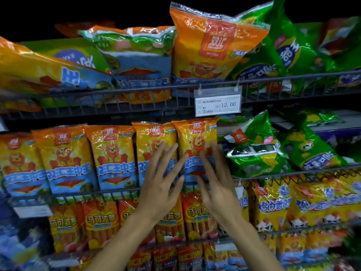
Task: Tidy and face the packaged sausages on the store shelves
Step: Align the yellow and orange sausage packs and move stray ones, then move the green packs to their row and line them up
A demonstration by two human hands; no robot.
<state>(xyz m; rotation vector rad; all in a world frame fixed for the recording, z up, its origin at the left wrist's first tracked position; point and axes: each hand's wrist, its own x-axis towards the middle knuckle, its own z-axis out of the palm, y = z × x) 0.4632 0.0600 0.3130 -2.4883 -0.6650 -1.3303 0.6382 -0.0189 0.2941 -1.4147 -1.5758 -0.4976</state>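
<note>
Reaching up from the bottom edge, two bare forearms are seen, each ending in a spread hand raised before the middle shelf. The left hand (162,180) is held with its fingers straight and fanned apart, nothing gripped, in front of an upright orange sausage pack (154,145); whether the fingertips touch the wrapper cannot be told. The right hand (216,178) is likewise opened flat, fingers straight and slightly blurred, nothing held, in front of the neighbouring end pack (196,137), the rightmost of the upright orange row. Below the hands, red-orange sausage packs (99,220) are stood side by side on a lower shelf, with yellow packs (271,206) to their right. Behind the hands, the orange lion-printed packs are lined upright behind the wire rail (97,193) of the middle shelf, three more upright packs (64,157) being ranged to the left. To the right of this row, green bags (256,151) are lying tilted and heaped. A price tag (218,103) reading 12.00 is hung from the upper rail. On the top shelf, a large orange bag (211,44) is stood upright, with leaning orange and green bags at either side.
</note>
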